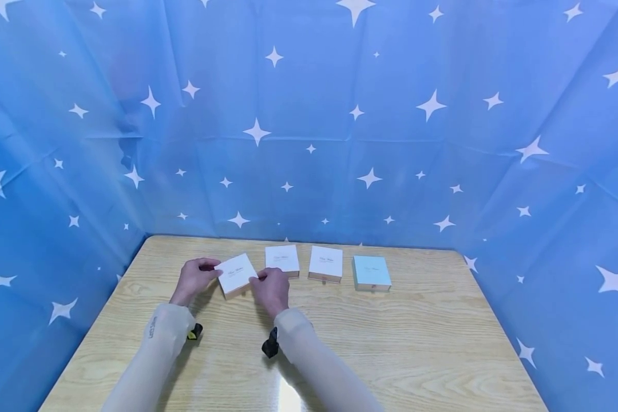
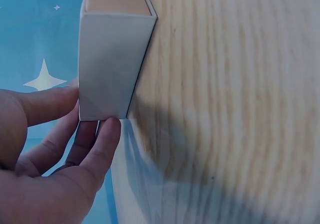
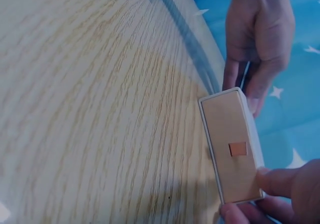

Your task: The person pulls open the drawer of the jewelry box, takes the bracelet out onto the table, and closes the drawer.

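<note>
A white drawer box (image 1: 236, 272) with small script on its lid is held between both hands, turned at an angle at the left of the row. My left hand (image 1: 193, 280) pinches its left end, thumb on the lid side and fingertips on the end wall (image 2: 107, 68). At the opposite end, my right hand (image 1: 272, 290) grips the near right corner with thumb and fingers. The right wrist view shows its tan drawer front (image 3: 227, 134) with an orange pull tab (image 3: 238, 149). Whether its underside touches the table is unclear.
Two more white boxes, one behind the right hand (image 1: 282, 258) and another white box (image 1: 325, 262), stand along the table's back. A light teal box (image 1: 372, 270) ends the row at right. The wooden table (image 1: 417, 343) meets a blue star-patterned curtain (image 1: 309, 114).
</note>
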A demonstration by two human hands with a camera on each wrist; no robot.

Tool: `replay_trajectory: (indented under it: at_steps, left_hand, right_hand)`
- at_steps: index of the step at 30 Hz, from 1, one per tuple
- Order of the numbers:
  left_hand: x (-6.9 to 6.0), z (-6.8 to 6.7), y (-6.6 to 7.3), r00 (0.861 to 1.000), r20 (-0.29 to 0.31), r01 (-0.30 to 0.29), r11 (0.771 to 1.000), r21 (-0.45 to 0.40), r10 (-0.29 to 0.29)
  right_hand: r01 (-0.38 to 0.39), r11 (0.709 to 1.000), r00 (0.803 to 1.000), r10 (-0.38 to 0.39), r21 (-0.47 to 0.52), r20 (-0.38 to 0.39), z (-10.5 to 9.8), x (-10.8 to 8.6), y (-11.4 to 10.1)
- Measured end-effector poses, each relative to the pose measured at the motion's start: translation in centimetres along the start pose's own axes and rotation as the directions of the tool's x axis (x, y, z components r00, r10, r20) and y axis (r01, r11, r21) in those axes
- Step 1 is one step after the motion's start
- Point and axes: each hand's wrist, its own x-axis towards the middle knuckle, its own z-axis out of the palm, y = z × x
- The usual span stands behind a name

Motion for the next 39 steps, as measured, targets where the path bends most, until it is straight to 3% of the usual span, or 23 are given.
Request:
replay_trajectory:
  at_steps: [7,20,29,35,39]
  left_hand:
    - [-1.3,0.2,-0.2,1.000,-0.011,0.004,1.000,0.015,-0.004]
    - [-4.3,0.6,-0.7,1.000,-0.026,-0.009,0.997,0.070,0.010]
    - [-5.9,1.2,-0.5,0.998,-0.051,-0.040,0.992,0.122,0.046]
    - [-7.1,1.4,-0.4,0.994,-0.051,-0.092,0.984,0.152,0.100]
    - [-7.7,1.8,-0.1,0.995,-0.050,-0.079,0.982,0.169,0.089]
  right_hand:
    - [-0.013,0.999,1.000,0.012,0.035,0.014,-0.1,-0.2,0.4]
    - [0.031,0.999,0.997,-0.034,0.037,0.065,-0.7,-0.4,1.2]
    - [0.087,0.996,0.988,-0.091,0.037,0.124,-1.1,0.0,2.0]
    - [0.100,0.994,0.984,-0.105,0.039,0.147,-1.1,0.1,2.2]
    - [0.115,0.993,0.977,-0.118,0.029,0.178,-1.2,0.3,2.2]
